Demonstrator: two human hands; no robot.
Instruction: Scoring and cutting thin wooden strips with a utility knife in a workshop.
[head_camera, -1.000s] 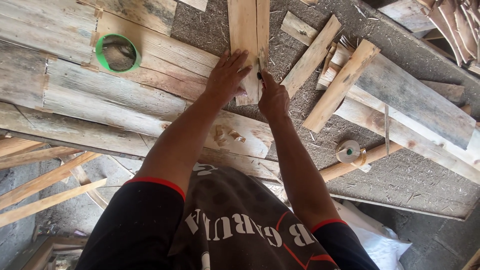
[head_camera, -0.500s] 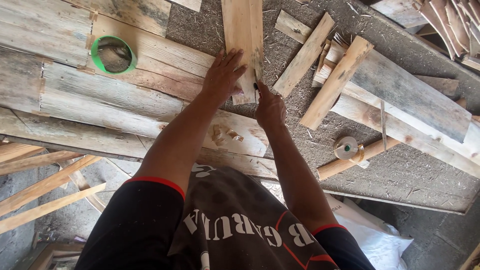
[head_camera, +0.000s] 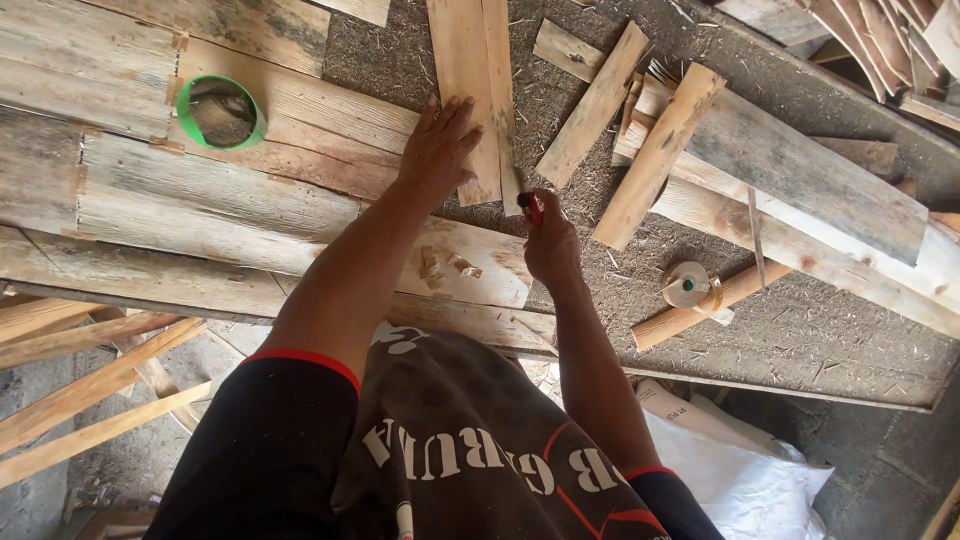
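Observation:
My left hand (head_camera: 441, 148) lies flat, fingers spread, on the near end of a pale wooden plank (head_camera: 467, 80) that runs away from me across the gritty workbench (head_camera: 820, 330). My right hand (head_camera: 549, 240) is closed around a small red-tipped tool (head_camera: 533, 205), its tip at the plank's near right corner. Which kind of tool it is I cannot tell. A thin split strip runs along the plank's right edge.
Weathered boards (head_camera: 200, 200) cover the left of the bench, with a green-rimmed round tin (head_camera: 220, 112) on them. Loose wood offcuts (head_camera: 655, 155) and long grey boards (head_camera: 800, 180) lie right. A tape roll (head_camera: 688, 285) rests on a round stick. A white sack (head_camera: 740, 470) sits below.
My right hand has slid down and back from the plank's side to its near right corner. My left hand stays pressed on the plank; the view shifted slightly.

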